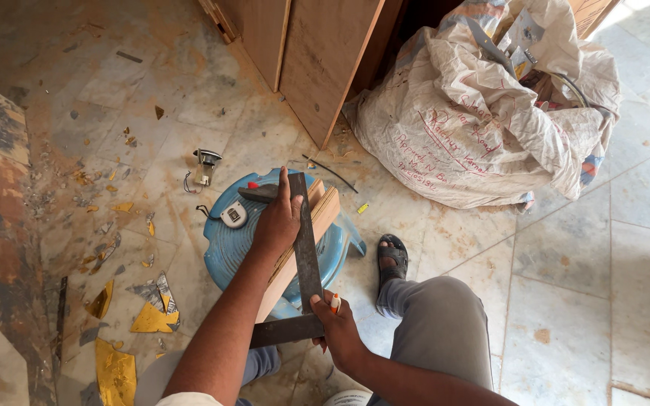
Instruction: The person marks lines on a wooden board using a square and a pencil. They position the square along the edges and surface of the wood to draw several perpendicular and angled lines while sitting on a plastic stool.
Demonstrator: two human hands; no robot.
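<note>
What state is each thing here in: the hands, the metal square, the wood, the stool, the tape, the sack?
Left hand: pressed flat on the square.
Right hand: gripping the square's corner, marker in its fingers.
Square: lying along the plank.
Plank: flat across the stool.
Stool: upright.
Tape measure: retracted, on the stool.
Sack: open, full.
</note>
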